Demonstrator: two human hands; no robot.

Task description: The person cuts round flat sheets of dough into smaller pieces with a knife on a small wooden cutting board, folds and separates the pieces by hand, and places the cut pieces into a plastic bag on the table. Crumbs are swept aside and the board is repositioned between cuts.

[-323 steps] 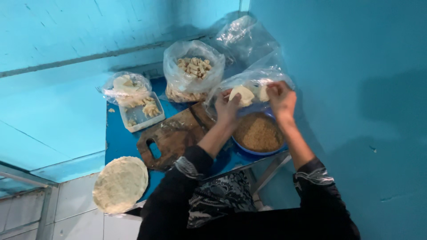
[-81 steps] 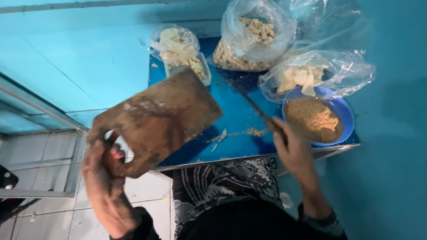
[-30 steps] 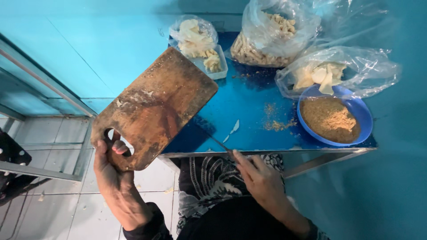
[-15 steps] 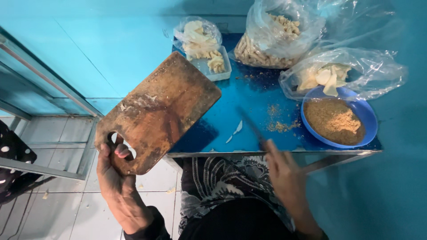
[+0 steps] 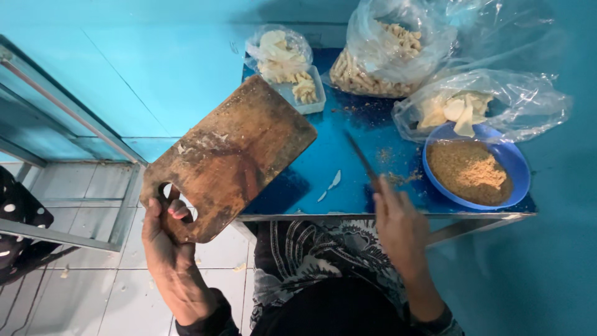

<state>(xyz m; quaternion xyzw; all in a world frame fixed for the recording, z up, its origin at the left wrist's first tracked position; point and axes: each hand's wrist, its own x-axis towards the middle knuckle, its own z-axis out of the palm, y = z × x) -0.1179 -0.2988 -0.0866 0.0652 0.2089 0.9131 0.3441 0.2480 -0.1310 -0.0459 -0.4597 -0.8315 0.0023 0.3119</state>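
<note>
The left hand [image 5: 166,239] is clenched around the handle end of a worn wooden cutting board [image 5: 233,155], fingers through its hole, holding it tilted up past the left edge of the blue table [image 5: 348,180], its far corner over the table. The right hand [image 5: 398,227] is closed on a thin dark knife [image 5: 362,160] whose blade points over the table's near edge. The board looks scraped mostly bare, while crumbs [image 5: 398,177] and pale scraps [image 5: 333,182] remain on the table beside the blue bowl [image 5: 516,177] of crumbs, so clearing seems only partly done.
</note>
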